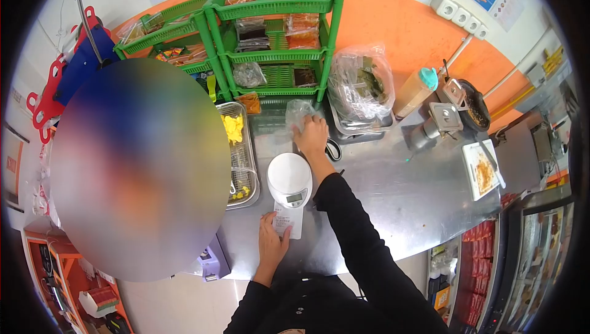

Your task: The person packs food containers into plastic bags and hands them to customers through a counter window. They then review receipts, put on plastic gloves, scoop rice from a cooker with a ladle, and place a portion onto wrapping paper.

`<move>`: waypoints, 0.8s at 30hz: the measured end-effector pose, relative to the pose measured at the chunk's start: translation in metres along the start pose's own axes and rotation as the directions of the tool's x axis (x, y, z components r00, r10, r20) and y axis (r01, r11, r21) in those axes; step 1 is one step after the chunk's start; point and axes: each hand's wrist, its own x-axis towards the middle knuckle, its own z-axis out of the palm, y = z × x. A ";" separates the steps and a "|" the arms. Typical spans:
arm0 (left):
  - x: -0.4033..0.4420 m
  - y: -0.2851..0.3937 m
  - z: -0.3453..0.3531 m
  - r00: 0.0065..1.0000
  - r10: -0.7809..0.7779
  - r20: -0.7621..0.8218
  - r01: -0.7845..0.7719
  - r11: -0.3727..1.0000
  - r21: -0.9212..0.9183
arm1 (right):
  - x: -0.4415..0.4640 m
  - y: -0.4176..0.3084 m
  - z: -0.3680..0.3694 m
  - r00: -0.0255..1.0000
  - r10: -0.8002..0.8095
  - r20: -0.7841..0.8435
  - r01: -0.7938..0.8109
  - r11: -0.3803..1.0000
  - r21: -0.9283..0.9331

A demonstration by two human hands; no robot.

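Note:
My right hand [312, 135] reaches past the scale, its fingers closed on a clear plastic bag [298, 113] near the green rack. A white digital kitchen scale [290, 174] stands on the steel counter between my hands, its small display facing me. Nothing lies on its round platform. My left hand [273, 242] rests at the near side of the scale, thumb and fingers apart, touching a printed paper slip [295, 223]. The upper end of this slip meets the scale's front edge. Beside my right wrist lies a dark looped object [333, 149].
A green tiered rack [276, 55] holds bagged ingredients. Left is a metal tray [248, 194] with yellow pieces; a large blurred area covers the far left. Rightward stand a tray with a bagged green item [369, 85], a teal-lidded bottle [418, 91] and a white cutting board [473, 177] with a knife.

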 end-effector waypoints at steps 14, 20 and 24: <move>-0.016 0.146 0.025 0.903 0.380 0.202 -0.330 0.913 -0.240 | -0.198 -0.004 -0.248 0.881 0.253 0.399 -0.450 0.709 0.543; -0.057 0.255 0.056 0.694 0.627 0.354 -0.314 0.706 -0.635 | -0.291 0.040 -0.367 0.756 0.653 0.051 -0.149 0.095 0.984; -0.136 0.324 0.093 0.514 0.763 0.393 -0.264 0.576 -0.773 | -0.370 0.072 -0.434 0.481 0.798 -0.364 -0.182 0.497 0.849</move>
